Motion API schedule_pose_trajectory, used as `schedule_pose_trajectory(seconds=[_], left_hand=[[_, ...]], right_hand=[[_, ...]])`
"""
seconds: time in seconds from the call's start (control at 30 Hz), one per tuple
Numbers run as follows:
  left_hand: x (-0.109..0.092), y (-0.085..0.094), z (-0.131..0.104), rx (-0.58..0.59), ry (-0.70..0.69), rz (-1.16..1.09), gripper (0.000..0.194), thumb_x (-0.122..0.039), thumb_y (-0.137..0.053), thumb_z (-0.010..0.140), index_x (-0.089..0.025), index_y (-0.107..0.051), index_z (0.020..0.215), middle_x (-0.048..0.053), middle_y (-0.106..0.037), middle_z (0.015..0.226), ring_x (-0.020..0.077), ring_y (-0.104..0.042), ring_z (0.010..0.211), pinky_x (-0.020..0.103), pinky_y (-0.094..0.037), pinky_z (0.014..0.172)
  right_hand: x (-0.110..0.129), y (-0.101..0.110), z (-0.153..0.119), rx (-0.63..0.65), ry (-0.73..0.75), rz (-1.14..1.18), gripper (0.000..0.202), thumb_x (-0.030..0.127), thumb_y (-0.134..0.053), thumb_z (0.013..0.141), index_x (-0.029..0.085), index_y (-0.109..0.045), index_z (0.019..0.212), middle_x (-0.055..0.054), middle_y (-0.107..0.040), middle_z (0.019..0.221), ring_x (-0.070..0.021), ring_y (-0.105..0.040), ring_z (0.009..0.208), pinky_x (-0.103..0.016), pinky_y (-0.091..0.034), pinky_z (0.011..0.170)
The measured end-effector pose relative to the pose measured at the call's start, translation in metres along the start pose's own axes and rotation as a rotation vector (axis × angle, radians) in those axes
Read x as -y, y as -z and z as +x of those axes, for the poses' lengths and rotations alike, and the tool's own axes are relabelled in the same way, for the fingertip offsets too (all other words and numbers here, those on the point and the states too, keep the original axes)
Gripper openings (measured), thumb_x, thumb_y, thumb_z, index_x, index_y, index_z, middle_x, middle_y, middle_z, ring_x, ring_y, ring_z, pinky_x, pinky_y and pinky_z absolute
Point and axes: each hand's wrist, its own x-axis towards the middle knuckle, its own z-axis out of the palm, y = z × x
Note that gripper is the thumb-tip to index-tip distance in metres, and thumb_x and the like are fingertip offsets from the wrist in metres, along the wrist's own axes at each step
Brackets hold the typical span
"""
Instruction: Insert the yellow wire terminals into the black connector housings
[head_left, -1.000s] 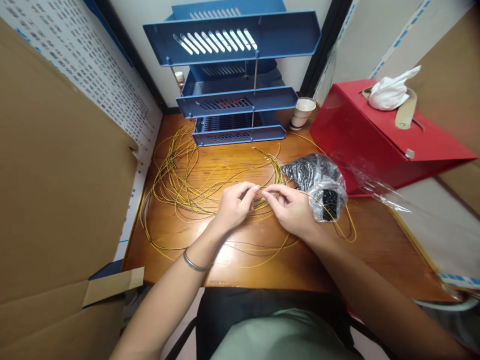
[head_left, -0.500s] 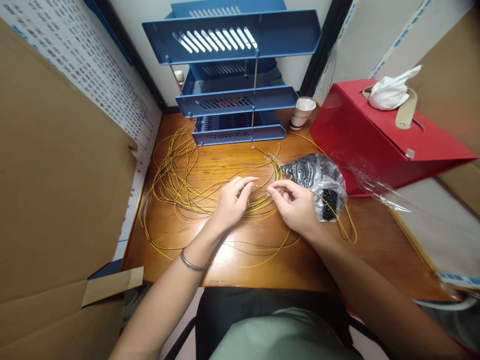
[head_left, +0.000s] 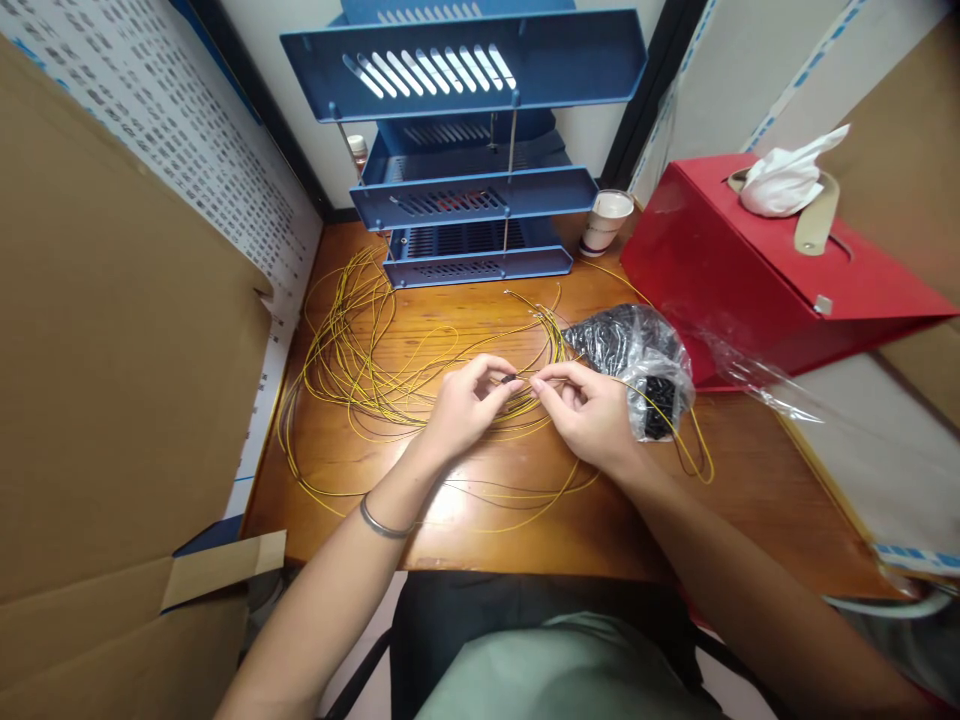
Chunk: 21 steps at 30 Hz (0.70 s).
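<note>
Between the thumb and fingers of my left hand is a small black piece. Close on its right, my right hand pinches the end of a thin yellow wire, which loops out past the wrist. The exact contact between wire and black piece is too small to tell. Behind and left of my hands lies a loose coil of yellow and brown wires. Several wire ends with small metal tips lie just beyond my hands. A clear bag of black parts touches the area beside my right hand.
A blue tiered tray stands at the back of the wooden table, with a paper cup beside it. A red tissue box is at the right. Cardboard rises along the left.
The black piece now shows between my left fingertips, where it was hidden before. My left thumb has moved slightly, and my right fingertips are a little closer to the left hand.
</note>
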Motion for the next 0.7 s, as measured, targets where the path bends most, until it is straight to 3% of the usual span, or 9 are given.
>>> schedule_pose_trajectory(seconds=[0.27, 0.7], left_hand=[[-0.0027, -0.0011, 0.0003, 0.012, 0.082, -0.171, 0.032, -0.041, -0.078, 0.083, -0.016, -0.061, 0.093, 0.004, -0.075, 0.077, 0.0106, -0.064, 0.054, 0.021, -0.05, 0.054], [-0.0029, -0.0006, 0.0004, 0.039, 0.065, -0.113, 0.024, -0.035, -0.074, 0.085, -0.015, -0.066, 0.095, 0.004, -0.074, 0.08, 0.01, -0.062, 0.058, 0.021, -0.048, 0.057]], right_hand=[[0.0021, 0.0011, 0.0008, 0.004, 0.015, -0.001, 0.015, 0.03, -0.065, 0.088, 0.017, -0.072, 0.085, 0.005, -0.052, 0.052, -0.0074, -0.034, 0.041, -0.025, -0.027, 0.044], [0.0012, -0.0002, 0.0008, -0.006, 0.054, -0.033, 0.012, 0.027, -0.066, 0.088, 0.017, -0.072, 0.083, 0.006, -0.054, 0.053, -0.0061, -0.034, 0.039, -0.024, -0.028, 0.043]])
